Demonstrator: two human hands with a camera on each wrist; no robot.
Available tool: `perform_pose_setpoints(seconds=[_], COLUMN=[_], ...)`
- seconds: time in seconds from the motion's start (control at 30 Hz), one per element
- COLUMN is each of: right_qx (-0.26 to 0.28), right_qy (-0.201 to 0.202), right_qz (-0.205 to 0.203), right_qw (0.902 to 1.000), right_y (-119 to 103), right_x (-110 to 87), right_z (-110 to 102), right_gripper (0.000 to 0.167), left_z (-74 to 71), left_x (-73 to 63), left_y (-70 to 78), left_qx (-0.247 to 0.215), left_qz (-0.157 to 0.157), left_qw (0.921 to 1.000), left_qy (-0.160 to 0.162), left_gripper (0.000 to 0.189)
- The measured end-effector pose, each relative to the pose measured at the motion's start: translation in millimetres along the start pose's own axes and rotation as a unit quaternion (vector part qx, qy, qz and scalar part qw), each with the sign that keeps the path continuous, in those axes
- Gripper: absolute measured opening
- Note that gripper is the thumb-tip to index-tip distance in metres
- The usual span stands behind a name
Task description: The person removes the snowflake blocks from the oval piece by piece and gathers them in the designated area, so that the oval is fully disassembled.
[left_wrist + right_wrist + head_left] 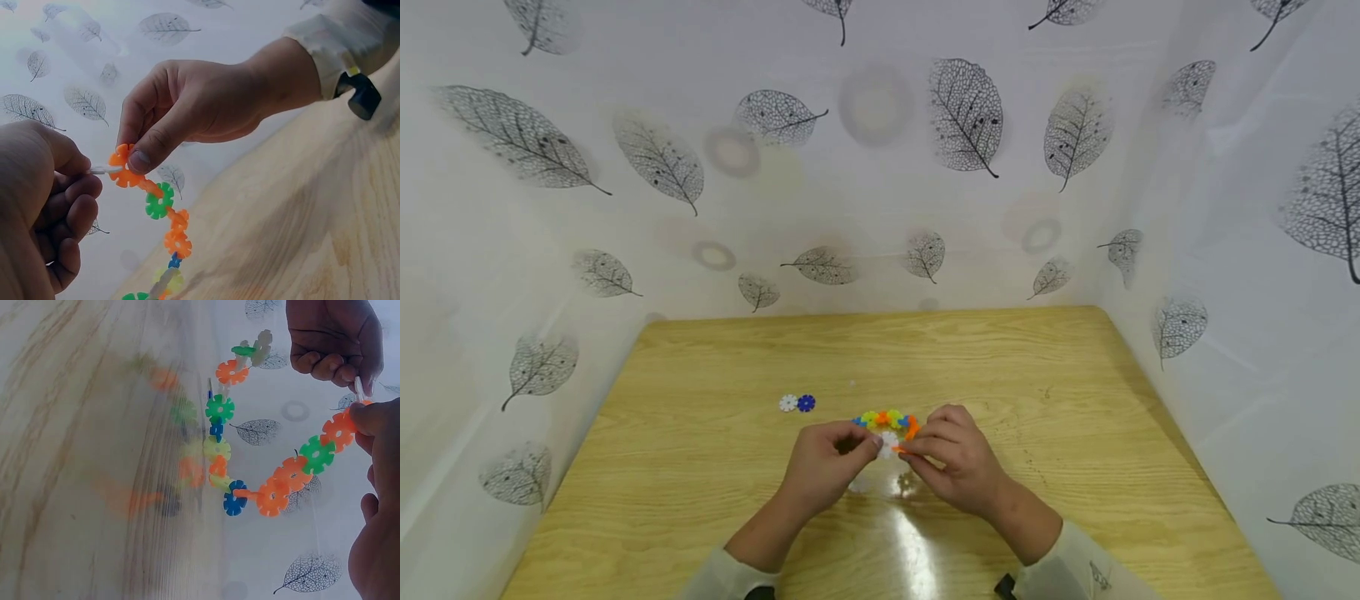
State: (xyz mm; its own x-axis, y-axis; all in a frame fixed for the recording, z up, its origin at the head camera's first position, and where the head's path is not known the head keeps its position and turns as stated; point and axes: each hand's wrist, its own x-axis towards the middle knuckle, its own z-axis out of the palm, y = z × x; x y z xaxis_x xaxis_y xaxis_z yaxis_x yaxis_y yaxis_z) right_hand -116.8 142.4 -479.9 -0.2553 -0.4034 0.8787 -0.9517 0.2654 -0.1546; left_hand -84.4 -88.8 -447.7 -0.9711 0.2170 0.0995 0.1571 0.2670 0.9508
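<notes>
My left hand (823,462) pinches a white notched plastic disc (888,443) between thumb and forefinger. It shows edge-on in the left wrist view, its edge right at the notches of an orange disc (122,166). That orange disc is pinched by my right hand (958,462) and ends a chain of interlocked discs. Along the chain, a green disc (317,454), more orange ones, a blue disc (235,498) and a pale yellow disc (217,449) follow in a curve. Another white or clear disc (262,345) forms its far end.
A loose white disc (787,403) and a dark blue disc (806,403) lie side by side on the wood-grain table (700,358), left of the chain. A white leaf-print sheet (880,192) encloses the table's back and sides.
</notes>
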Motion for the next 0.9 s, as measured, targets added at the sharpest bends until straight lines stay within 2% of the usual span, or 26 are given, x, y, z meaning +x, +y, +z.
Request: perform_pose_setpoints(seconds=[0.33,0.63,0.9], right_qx=[-0.001,0.017,0.033], right_qy=[-0.009,-0.011,-0.029], right_qz=[0.021,0.032,0.043], right_qw=[0.9997,0.9993,0.9981], right_y=[-3.2,-2.4,-1.8], right_x=[2.2,5.5,5.9], right_z=[1.0,3.7,3.5], right_gripper=[0.013,0.007,0.007], left_z=[-0.9,-2.5,-3.4], left_x=[0.8,2.2,2.1], left_y=[-2.0,-1.1,-2.4], left_qx=[-0.007,-0.002,-0.001], left_qz=[0.0,0.0,-0.008], left_qw=[1.0,0.9999,1.0], left_qy=[0.007,0.016,0.005], left_gripper=[0.013,0.012,0.014])
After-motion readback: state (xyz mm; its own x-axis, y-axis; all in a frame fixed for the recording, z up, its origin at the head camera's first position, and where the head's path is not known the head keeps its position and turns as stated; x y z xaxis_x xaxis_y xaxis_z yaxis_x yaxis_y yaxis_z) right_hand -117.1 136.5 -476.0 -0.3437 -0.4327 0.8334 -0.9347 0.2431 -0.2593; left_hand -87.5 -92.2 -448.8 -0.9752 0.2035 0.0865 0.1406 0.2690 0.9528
